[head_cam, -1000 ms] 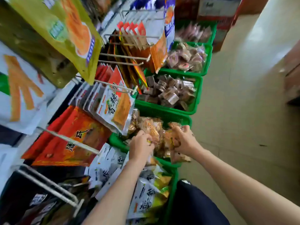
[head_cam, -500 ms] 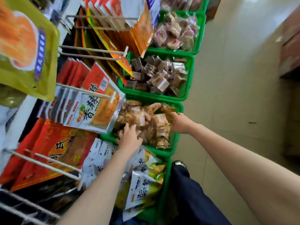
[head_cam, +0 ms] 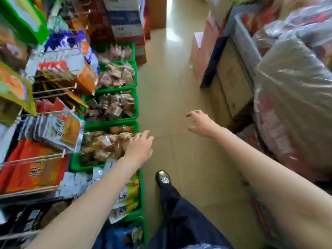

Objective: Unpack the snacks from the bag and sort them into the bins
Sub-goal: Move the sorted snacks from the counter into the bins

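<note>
A row of green bins runs along the floor at the left. The nearest full one holds clear-wrapped brown snacks. My left hand hovers over that bin's right edge, fingers spread, holding nothing. My right hand is out over the tiled aisle, well right of the bins, fingers apart and empty. A large clear plastic bag of red-wrapped goods bulges at the right edge.
Further green bins hold dark and pink wrapped snacks. Hanging packets on wire hooks overhang the bins at left. A wooden counter stands right of the aisle. My shoe and dark trouser leg are below.
Both hands have left the brown snack bin. The right hand swung right over the aisle and the left drew back to the bin's edge. The view turned right toward the bag.
</note>
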